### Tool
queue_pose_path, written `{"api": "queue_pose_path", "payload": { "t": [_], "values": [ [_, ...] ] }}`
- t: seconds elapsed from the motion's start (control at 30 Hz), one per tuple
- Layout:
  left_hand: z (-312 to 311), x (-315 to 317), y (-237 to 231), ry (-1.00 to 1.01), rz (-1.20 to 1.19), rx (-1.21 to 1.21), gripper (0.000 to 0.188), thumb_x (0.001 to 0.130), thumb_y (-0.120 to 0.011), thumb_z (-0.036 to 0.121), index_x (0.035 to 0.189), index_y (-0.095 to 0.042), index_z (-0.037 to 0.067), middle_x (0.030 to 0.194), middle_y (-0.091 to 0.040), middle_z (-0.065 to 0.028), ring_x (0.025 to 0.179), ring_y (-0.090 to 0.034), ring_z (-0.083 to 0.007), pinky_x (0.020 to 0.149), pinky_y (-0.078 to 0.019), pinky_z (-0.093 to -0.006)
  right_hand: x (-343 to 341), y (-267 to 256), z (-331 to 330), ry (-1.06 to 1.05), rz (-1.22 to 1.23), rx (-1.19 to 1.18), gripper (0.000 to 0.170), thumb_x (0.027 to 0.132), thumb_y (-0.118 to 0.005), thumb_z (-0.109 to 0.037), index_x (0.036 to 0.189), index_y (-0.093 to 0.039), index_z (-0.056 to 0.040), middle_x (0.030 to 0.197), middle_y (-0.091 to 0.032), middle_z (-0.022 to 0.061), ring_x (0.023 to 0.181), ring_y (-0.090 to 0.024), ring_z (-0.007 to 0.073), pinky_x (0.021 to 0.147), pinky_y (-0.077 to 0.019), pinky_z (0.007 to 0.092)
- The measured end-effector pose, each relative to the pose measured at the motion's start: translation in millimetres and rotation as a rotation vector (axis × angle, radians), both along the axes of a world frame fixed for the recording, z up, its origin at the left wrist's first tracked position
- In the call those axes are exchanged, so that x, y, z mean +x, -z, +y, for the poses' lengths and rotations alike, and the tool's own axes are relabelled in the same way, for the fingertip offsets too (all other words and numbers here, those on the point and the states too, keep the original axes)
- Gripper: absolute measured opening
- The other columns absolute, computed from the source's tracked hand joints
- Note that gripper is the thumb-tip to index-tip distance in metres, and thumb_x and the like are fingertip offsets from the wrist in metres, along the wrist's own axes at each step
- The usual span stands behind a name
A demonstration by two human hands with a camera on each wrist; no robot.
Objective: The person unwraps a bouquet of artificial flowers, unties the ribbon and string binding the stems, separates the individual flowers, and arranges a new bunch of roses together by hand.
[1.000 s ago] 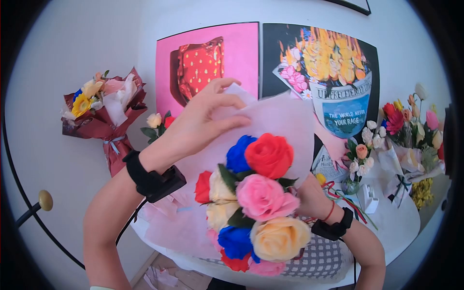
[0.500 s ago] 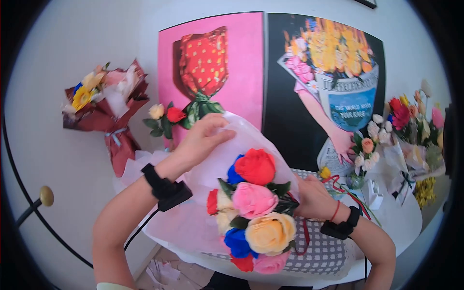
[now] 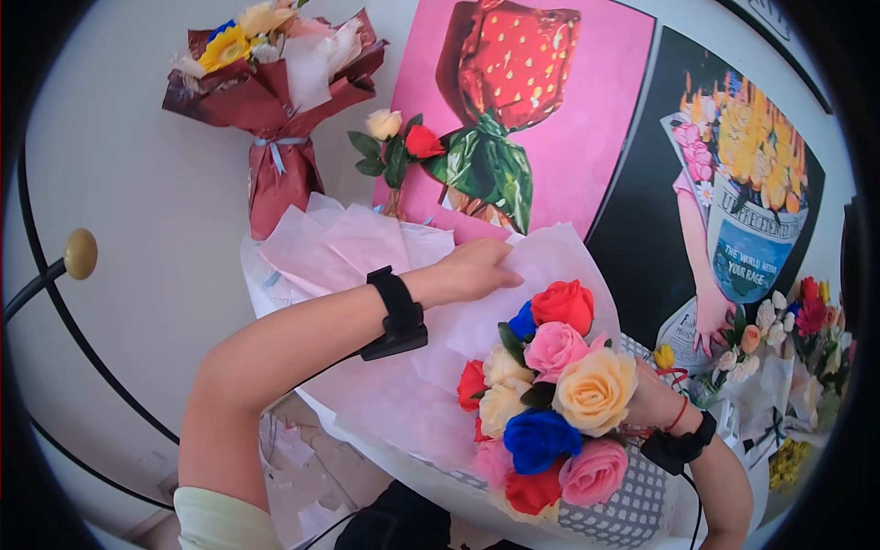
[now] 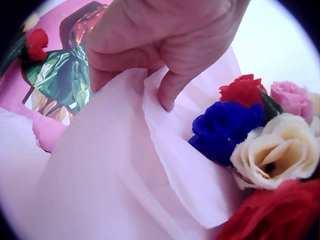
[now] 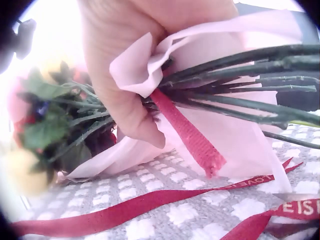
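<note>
My left hand (image 3: 472,270) pinches the upper edge of a sheet of pale pink wrapping paper (image 4: 105,165) between thumb and fingers, behind the flowers. In my right hand (image 5: 127,70) I grip the green stems (image 5: 240,100) of a rose bouquet (image 3: 555,403), with a gathered bit of the pink paper and a red ribbon end (image 5: 187,132) at the grip. Red, blue, pink and cream blooms face up toward the head camera, tilted to the left of my right hand (image 3: 655,399). The paper spreads out behind and left of the blooms.
A grey-and-white checked cloth (image 3: 623,490) lies under the bouquet, with loose red ribbon (image 5: 115,207) on it. More pink paper (image 3: 339,243) covers the table's left. A burgundy-wrapped bouquet (image 3: 275,119) stands behind left; other flowers (image 3: 811,321) stand right. Two pictures lean at the back.
The head view has turned and tilted. My left hand has brought the paper's edge lower behind the blooms, still pinching it. My right hand keeps its grip on the bouquet.
</note>
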State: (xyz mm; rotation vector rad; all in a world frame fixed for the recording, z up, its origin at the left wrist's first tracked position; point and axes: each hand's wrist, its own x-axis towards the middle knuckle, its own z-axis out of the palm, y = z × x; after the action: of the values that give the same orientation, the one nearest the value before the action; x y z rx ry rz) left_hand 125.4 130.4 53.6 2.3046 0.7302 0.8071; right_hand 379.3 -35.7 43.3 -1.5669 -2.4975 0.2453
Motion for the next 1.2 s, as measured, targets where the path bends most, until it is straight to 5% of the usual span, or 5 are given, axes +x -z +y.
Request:
{"api": "queue_pose_path", "payload": {
  "t": [0.13, 0.2, 0.93, 1.1, 1.2],
  "values": [
    [9, 1, 14, -0.003, -0.005, 0.024, 0.031, 0.077, -0.061, 0.024, 0.091, -0.058, -0.004, 0.083, -0.059, -0.0214, 0.082, -0.057, -0.0334, 0.069, -0.0430, -0.0410, 6, 6, 7, -0.006, -0.022, 0.039, 0.093, 0.052, -0.078, -0.019, 0.129, -0.028, -0.0044, 0.102, -0.058, 0.0171, 0.090, -0.056, 0.0356, 0.078, -0.0433, 0.0396],
    [15, 3, 21, 0.023, -0.063, 0.052, 0.026, 0.082, -0.058, 0.020, 0.091, -0.056, -0.004, 0.072, -0.059, -0.0126, 0.063, -0.055, -0.0175, 0.058, -0.0436, -0.0327, 10, 8, 9, 0.009, -0.016, 0.036, 0.092, 0.052, -0.078, -0.019, 0.128, -0.028, -0.0042, 0.102, -0.058, 0.0178, 0.090, -0.056, 0.0362, 0.078, -0.0435, 0.0398],
    [20, -3, 29, 0.178, -0.216, -0.290, 0.028, 0.088, -0.049, 0.013, 0.115, -0.050, 0.003, 0.091, -0.058, -0.0019, 0.078, -0.050, -0.0061, 0.069, -0.0421, -0.0228, 11, 11, 8, 0.033, 0.097, -0.021, 0.092, 0.055, -0.072, -0.011, 0.132, -0.023, -0.0009, 0.085, -0.060, 0.0215, 0.076, -0.060, 0.0367, 0.066, -0.0476, 0.0370],
    [13, -19, 32, -0.057, -0.040, -0.252, 0.025, 0.088, -0.049, 0.012, 0.110, -0.051, 0.002, 0.090, -0.057, -0.0001, 0.078, -0.050, -0.0060, 0.069, -0.0416, -0.0223, -1, 5, 4, 0.060, 0.070, -0.030, 0.054, 0.056, -0.072, -0.010, 0.105, -0.052, 0.0011, 0.079, -0.061, 0.0205, 0.075, -0.059, 0.0361, 0.064, -0.0471, 0.0373],
    [24, -28, 39, 0.114, 0.080, -0.274, 0.022, 0.087, -0.047, 0.010, 0.106, -0.054, 0.002, 0.085, -0.057, 0.0005, 0.074, -0.050, -0.0074, 0.068, -0.0415, -0.0231, -1, 6, 4, 0.104, 0.068, -0.044, 0.034, 0.058, -0.071, -0.009, 0.088, -0.059, 0.0014, 0.074, -0.060, 0.0202, 0.074, -0.059, 0.0354, 0.063, -0.0468, 0.0371]
  ]
}}
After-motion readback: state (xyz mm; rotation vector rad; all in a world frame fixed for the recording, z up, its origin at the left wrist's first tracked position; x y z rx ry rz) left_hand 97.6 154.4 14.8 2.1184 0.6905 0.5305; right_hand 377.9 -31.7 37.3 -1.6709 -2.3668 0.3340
